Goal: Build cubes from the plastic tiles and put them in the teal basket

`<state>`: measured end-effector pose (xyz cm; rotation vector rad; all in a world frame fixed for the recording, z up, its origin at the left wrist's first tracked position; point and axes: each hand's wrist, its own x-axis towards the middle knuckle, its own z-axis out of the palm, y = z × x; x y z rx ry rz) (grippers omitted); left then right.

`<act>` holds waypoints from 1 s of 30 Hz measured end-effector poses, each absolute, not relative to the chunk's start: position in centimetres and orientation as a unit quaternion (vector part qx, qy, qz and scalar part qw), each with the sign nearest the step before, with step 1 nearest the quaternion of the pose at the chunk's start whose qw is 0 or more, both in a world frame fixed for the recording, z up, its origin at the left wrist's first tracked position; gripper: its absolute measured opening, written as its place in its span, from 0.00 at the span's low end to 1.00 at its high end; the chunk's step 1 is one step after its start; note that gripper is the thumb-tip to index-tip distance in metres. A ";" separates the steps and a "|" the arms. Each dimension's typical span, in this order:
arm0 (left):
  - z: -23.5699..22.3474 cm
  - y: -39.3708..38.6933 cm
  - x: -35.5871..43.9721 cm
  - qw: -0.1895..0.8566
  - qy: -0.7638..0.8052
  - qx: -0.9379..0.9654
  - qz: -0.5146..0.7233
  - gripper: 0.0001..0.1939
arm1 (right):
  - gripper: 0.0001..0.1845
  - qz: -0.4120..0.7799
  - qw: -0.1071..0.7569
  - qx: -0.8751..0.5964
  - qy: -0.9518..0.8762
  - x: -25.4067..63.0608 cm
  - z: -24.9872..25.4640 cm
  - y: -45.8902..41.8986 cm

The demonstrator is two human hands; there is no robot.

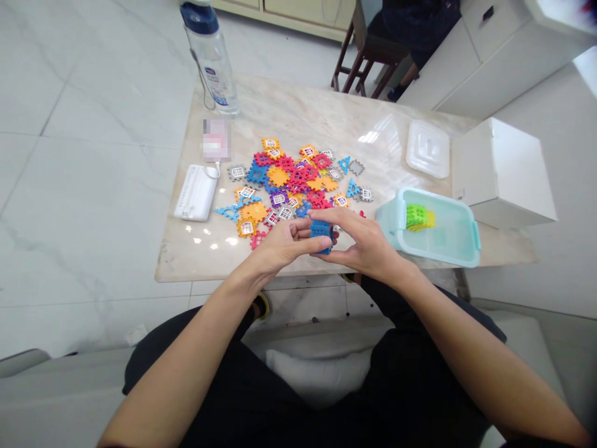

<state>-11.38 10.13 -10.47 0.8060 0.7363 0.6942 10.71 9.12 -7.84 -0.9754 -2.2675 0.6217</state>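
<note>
Left hand: my left hand (pixel 283 244) is over the table edge, and it holds the blue piece stack from the left side.
Right hand: my right hand (pixel 361 241) holds the same stack from the right side and from above.
Fingers: my fingers (pixel 326 216) are closed on the stack, both hands are grasping it, none is released.
Blue stack: the blue plastic stack (pixel 321 236) is between my two hands, just above the near table edge.
Pile: many colour plastic puzzle pieces (pixel 289 180) lie on the marble table (pixel 326 121), just in front of my hands.
Right side: a pale teal plastic box (pixel 433 204) has green and yellow pieces (pixel 418 218) inside, and its clear lid (pixel 428 148) lies behind it.
Left side: a white power bank (pixel 196 193) lies near the pile.
Far side: a water bottle (pixel 209 59) stands at the table corner, and a wooden chair (pixel 368 53) is behind the table.
</note>
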 end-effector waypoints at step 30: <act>-10.6 10.6 -12.4 0.813 0.323 0.362 0.323 0.31 | 0.33 0.214 0.349 -0.366 -0.836 10.4 -7.4 9.5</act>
